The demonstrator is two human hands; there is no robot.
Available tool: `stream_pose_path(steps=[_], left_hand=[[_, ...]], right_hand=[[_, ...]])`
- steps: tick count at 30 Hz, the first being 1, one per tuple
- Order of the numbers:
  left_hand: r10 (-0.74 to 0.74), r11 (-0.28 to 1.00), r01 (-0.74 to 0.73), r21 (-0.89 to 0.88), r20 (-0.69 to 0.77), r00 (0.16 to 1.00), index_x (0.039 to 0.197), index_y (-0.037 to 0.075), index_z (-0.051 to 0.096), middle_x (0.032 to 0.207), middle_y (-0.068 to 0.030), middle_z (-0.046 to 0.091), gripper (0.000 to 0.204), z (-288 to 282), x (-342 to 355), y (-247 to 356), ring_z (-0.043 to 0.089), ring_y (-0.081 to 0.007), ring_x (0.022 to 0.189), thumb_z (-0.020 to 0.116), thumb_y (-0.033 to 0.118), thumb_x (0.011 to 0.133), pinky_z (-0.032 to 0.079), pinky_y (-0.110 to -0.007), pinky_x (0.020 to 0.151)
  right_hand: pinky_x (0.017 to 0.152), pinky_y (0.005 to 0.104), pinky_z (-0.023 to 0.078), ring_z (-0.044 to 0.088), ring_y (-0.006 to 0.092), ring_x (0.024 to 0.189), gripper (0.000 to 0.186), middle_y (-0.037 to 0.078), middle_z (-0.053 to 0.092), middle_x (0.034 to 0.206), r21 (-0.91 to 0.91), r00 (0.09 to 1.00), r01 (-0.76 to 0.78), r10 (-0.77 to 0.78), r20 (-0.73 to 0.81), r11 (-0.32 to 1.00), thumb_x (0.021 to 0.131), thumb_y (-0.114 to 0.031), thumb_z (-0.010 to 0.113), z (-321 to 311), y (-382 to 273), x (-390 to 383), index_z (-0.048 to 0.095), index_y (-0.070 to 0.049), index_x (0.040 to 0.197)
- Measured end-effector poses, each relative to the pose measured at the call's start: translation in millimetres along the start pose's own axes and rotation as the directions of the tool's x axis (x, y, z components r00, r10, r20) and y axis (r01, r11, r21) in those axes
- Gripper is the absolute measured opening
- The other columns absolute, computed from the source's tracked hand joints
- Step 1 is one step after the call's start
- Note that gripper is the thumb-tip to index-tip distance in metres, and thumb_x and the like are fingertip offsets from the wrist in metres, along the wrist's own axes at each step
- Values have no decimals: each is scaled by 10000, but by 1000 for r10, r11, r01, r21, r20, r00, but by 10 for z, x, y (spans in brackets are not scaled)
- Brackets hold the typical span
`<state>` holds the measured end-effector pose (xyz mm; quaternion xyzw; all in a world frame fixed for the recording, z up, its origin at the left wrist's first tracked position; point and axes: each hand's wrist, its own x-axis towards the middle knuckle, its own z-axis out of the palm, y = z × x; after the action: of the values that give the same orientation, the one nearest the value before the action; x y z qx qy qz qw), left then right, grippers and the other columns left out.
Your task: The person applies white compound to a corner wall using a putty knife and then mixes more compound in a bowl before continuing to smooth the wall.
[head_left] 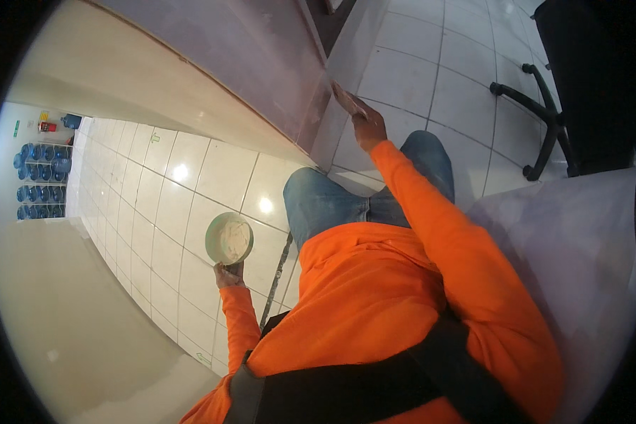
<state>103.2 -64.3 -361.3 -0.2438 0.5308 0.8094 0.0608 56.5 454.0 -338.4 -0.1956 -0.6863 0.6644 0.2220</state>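
My left hand is closed on the underside and near rim of a pale green bowl. Inside the bowl lies a thick, off-white paste, lumpy on top. Reaching forward, my right hand is at the end edge of a pale wall, low down near the floor. Whitish smears show on its fingers, which look pressed together and point toward the wall edge. Whether a thin tool lies in them I cannot make out. Both arms wear orange sleeves.
My bent knees in jeans flank the wall's end. White floor tiles spread ahead and left. A black wheeled chair base stands at right, beside a pale surface. Blue water jugs fill a rack far left; a low wall runs nearer.
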Motion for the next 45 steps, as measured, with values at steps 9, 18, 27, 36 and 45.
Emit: stream_pose_path(steps=[9, 18, 27, 36, 45], left_hand=[[-58, 997, 57, 44, 25, 998, 1223, 11, 461, 1248, -155, 534, 448, -123, 165, -180, 575, -294, 1111, 533, 287, 877, 512, -442, 956], [-60, 995, 66, 70, -86, 995, 1199, 20, 448, 1232, -150, 514, 408, 247, 73, -91, 560, -310, 1106, 523, 262, 880, 499, -466, 952], [-21, 999, 25, 45, -76, 997, 1163, 19, 458, 1182, -147, 531, 384, 413, 29, -41, 575, -304, 1064, 546, 234, 857, 518, -458, 920], [25, 999, -23, 29, -94, 995, 1177, 5, 435, 1183, -164, 509, 403, 444, 48, -138, 582, -320, 1046, 537, 230, 859, 525, -446, 914], [4, 1000, -3, 16, -77, 997, 1152, 13, 454, 1178, -155, 520, 375, 524, 145, -137, 578, -303, 1050, 527, 231, 856, 521, -451, 905]], right_hand=[[1021, 314, 398, 543, 258, 1205, 462, 165, 592, 1280, -37, 964, 26, -15, 265, 999, 870, -36, 416, 100, -518, -1118, 560, -70, 1308], [1139, 349, 266, 328, 285, 1391, 580, 145, 367, 1491, -139, 908, 404, -415, -60, 904, 877, 79, 418, 1259, -726, -1249, 357, -36, 1442], [731, 313, 547, 665, 250, 824, 263, 175, 664, 959, -549, 946, -23, 196, 259, 836, 929, -175, 461, 277, 425, -527, 604, 21, 1031], [710, 335, 616, 686, 235, 812, 197, 146, 670, 1026, -82, 910, 63, -24, 415, 995, 896, -3, 552, 175, -1161, 597, 576, 38, 1087], [750, 331, 551, 646, 208, 732, 343, 75, 686, 976, -9, 580, 807, -790, 199, 590, 954, -173, 457, -582, -3254, 166, 591, 0, 1219]])
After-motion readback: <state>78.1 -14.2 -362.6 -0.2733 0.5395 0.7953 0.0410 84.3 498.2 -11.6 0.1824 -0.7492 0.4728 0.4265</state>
